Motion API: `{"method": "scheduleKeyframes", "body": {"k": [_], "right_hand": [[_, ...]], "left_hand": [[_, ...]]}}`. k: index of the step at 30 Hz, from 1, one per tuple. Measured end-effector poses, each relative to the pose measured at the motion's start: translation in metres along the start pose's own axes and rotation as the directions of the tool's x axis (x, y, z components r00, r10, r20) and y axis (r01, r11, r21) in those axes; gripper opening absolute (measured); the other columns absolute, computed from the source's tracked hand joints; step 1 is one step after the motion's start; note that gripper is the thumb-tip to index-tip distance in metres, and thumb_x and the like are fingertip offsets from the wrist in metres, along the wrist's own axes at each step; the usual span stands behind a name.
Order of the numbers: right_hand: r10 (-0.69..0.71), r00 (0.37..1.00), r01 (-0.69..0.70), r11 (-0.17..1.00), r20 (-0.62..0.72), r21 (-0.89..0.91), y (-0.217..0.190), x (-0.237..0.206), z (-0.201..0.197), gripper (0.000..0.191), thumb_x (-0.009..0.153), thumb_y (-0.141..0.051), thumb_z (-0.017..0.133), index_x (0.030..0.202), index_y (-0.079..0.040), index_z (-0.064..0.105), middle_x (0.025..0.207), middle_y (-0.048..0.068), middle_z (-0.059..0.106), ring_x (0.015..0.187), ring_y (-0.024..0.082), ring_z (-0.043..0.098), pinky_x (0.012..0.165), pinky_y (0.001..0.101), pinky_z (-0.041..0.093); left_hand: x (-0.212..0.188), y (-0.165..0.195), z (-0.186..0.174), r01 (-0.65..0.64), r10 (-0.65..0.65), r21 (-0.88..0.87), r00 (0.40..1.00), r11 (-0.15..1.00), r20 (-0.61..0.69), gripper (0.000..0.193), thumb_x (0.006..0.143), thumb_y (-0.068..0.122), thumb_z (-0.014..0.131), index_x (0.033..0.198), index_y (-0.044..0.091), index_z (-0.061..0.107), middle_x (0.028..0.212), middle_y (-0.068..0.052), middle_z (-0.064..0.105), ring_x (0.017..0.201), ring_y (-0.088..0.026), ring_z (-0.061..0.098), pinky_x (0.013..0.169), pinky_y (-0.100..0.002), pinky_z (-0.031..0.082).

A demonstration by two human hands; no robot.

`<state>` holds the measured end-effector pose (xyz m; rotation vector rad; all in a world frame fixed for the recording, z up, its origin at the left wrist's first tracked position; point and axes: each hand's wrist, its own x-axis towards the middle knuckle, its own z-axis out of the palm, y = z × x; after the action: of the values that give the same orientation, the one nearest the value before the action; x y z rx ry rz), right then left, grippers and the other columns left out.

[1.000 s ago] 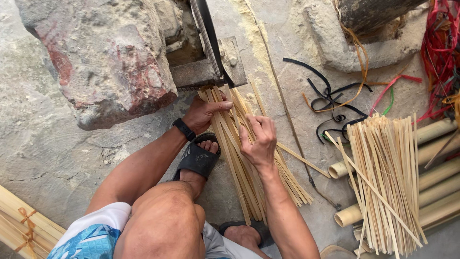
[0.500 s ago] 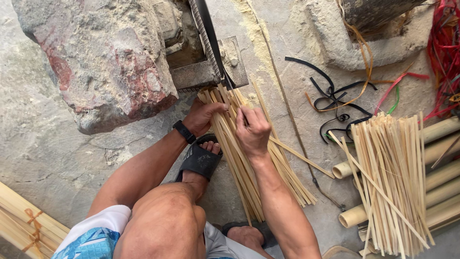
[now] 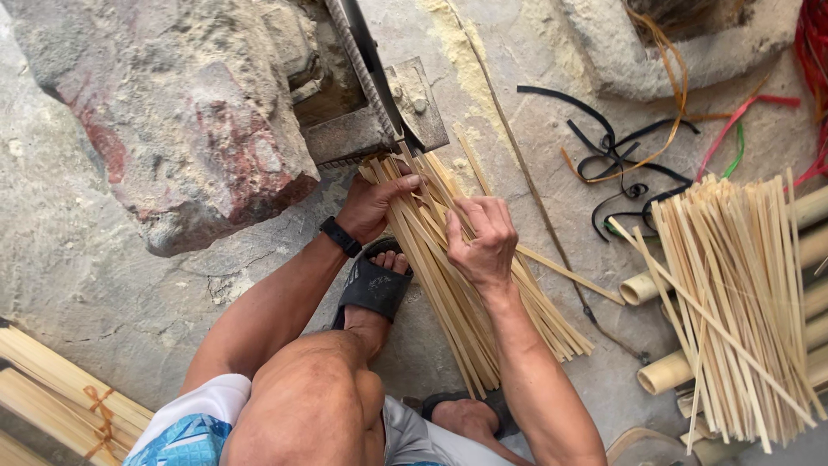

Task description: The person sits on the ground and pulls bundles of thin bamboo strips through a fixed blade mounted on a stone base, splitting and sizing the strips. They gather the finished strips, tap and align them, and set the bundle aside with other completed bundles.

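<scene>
While both hands [image 3: 373,205] [image 3: 483,235] clasp bamboo strips [image 3: 448,267] by the blade [image 3: 371,65], fingers seemingly risk cuts.

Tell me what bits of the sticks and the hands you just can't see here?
Head view:
- Left hand: its palm and fingertips are wrapped around the bamboo strips, hidden by them.
- Right hand: fingertips curl under, so whether they pinch a strip is unclear.
- The strips' top ends disappear under the metal block.
- The tied bundle is cut off by the left edge.
</scene>
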<state>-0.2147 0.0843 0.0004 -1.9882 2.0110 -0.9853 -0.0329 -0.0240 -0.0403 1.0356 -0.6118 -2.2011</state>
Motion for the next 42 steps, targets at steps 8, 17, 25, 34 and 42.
{"method": "scheduleKeyframes", "body": {"k": [8, 17, 25, 34, 42], "right_hand": [[0.253, 0.955, -0.268, 0.96, 0.154, 0.079, 0.009, -0.008, 0.024, 0.012, 0.098, -0.005, 0.069, 0.104, 0.001, 0.077, 0.077, 0.013, 0.072, 0.05, 0.014, 0.065, 0.036, 0.025, 0.053], [0.159, 0.977, -0.171, 0.983, 0.142, 0.073, 0.009, 0.018, 0.05, 0.012, 0.102, -0.009, 0.067, 0.097, -0.001, 0.074, 0.078, 0.011, 0.069, 0.049, 0.013, 0.06, 0.039, 0.0219, 0.049], [0.263, 0.943, -0.295, 0.945, 0.204, 0.144, 0.015, -0.024, -0.008, 0.036, 0.094, -0.019, 0.072, 0.127, -0.005, 0.069, 0.102, 0.012, 0.068, 0.088, 0.023, 0.066, 0.074, 0.0385, 0.06], [0.231, 0.97, -0.242, 0.946, 0.076, 0.216, -0.007, -0.013, -0.005, 0.023, 0.091, -0.01, 0.074, 0.114, -0.006, 0.074, 0.096, 0.01, 0.073, 0.074, 0.018, 0.069, 0.061, 0.0319, 0.058], [0.195, 0.981, -0.192, 0.969, -0.002, 0.157, 0.01, 0.008, 0.043, 0.01, 0.101, -0.005, 0.07, 0.105, 0.0, 0.077, 0.083, 0.013, 0.073, 0.06, 0.015, 0.07, 0.042, 0.0199, 0.056]], "left_hand": [[0.005, -0.005, 0.006, 0.02, -0.018, -0.018, 0.998, 1.0, 0.061, 0.031, 0.089, 0.002, 0.073, 0.118, -0.001, 0.062, 0.11, -0.016, 0.074, 0.1, -0.025, 0.076, 0.087, -0.04, 0.068], [0.007, -0.015, -0.003, -0.011, 0.011, 0.058, 1.0, 0.998, -0.007, 0.03, 0.089, -0.001, 0.076, 0.117, -0.005, 0.066, 0.11, -0.015, 0.074, 0.099, -0.024, 0.074, 0.088, -0.037, 0.064], [0.0, -0.004, 0.011, -0.002, 0.0, 0.03, 0.999, 1.0, 0.049, 0.034, 0.089, 0.002, 0.075, 0.12, -0.004, 0.062, 0.11, -0.018, 0.076, 0.102, -0.027, 0.076, 0.09, -0.041, 0.065], [-0.006, -0.001, 0.008, 0.024, -0.029, 0.046, 0.991, 0.999, 0.131, 0.034, 0.091, 0.005, 0.074, 0.123, -0.002, 0.062, 0.114, -0.015, 0.076, 0.107, -0.024, 0.074, 0.092, -0.039, 0.064], [-0.001, -0.007, 0.0, 0.001, 0.0, 0.055, 1.0, 0.998, -0.017, 0.033, 0.087, 0.005, 0.079, 0.117, 0.0, 0.065, 0.108, -0.012, 0.074, 0.099, -0.022, 0.074, 0.086, -0.037, 0.065]]}}
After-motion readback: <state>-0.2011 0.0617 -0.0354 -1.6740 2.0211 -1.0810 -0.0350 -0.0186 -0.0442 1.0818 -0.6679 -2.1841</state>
